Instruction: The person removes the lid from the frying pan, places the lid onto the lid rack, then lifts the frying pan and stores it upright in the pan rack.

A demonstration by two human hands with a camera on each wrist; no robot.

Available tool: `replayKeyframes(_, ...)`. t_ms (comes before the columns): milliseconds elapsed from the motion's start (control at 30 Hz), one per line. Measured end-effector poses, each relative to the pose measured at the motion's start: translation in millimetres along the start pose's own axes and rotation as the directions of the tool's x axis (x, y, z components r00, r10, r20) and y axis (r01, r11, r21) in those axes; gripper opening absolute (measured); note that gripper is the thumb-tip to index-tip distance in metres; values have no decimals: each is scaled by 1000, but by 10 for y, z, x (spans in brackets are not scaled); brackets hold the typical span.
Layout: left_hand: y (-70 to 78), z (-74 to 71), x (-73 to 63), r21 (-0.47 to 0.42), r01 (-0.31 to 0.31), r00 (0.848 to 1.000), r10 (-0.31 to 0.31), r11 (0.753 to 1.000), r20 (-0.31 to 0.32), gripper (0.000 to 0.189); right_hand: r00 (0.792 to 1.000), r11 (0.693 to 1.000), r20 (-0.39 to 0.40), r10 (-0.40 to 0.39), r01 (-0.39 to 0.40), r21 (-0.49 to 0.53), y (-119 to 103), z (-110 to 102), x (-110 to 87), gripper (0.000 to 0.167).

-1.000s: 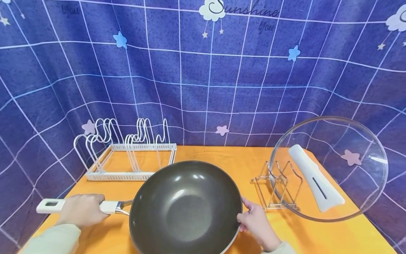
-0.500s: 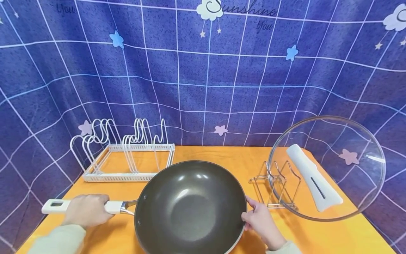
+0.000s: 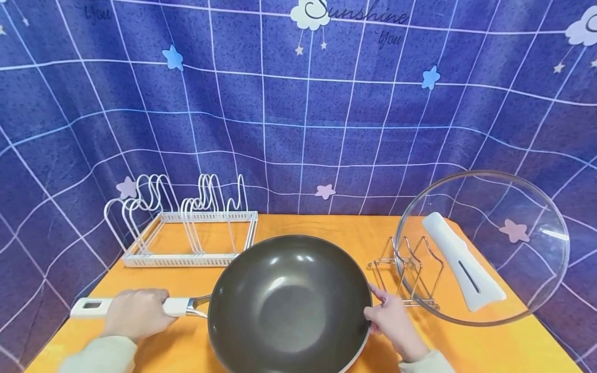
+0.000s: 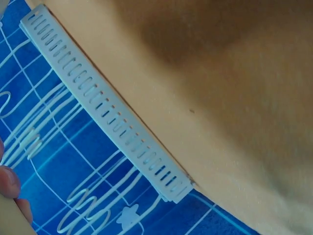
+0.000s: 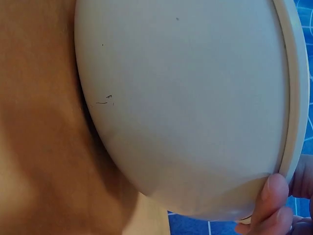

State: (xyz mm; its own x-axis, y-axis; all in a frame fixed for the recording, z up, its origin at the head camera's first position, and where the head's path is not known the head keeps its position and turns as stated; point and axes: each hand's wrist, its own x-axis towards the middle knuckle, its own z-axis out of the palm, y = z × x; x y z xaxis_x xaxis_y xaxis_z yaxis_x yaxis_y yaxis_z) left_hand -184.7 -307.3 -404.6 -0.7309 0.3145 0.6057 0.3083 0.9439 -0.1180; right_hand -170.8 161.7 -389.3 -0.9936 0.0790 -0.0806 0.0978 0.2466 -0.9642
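Note:
In the head view a dark wok [image 3: 293,316] with a pale outside lies bowl-up at the front middle, its lower rim cut off by the frame. My left hand [image 3: 139,313] grips its white handle [image 3: 90,307], which points left. On the opposite side my right hand [image 3: 395,322] pinches the rim, thumb on the inner side and fingers beneath. The right wrist view shows the wok's pale underside [image 5: 190,103] close over the table, with fingertips [image 5: 275,193] against the rim. Only a few left-hand fingers [image 4: 9,182] enter the left wrist view.
A white rack [image 3: 186,260] with wire loops stands at back left, just beyond the wok. At right, a small metal wire rack [image 3: 410,300] holds a large glass lid with a white handle [image 3: 462,264]. A blue grid-patterned curtain [image 3: 289,140] hangs behind the orange table [image 3: 322,225].
The wok has slid steadily to the right in the head view, both hands moving along with it and keeping their hold. The racks and the lid stay where they were.

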Motion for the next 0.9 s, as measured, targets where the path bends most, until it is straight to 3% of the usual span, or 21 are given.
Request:
replayKeyframes(167,31,33,14,9,6,1000,-6,1000,-8,45,1000,1000,-27,-6,5,-23,-35,-23,84,66)
replayKeyframes(467,118,33,69,28,47,998,-48,999,51,42,998,995,-60,-37,31,-92,-10,-46,263,64)
replayKeyframes(700,182,37,109,25,94,993,-95,995,67,35,996,997,-82,-30,24,-68,-2,-37,351,61)
replayKeyframes(900,262,43,156,11,145,982,-145,989,119,31,986,999,-164,-27,20,-42,-9,24,414,66)
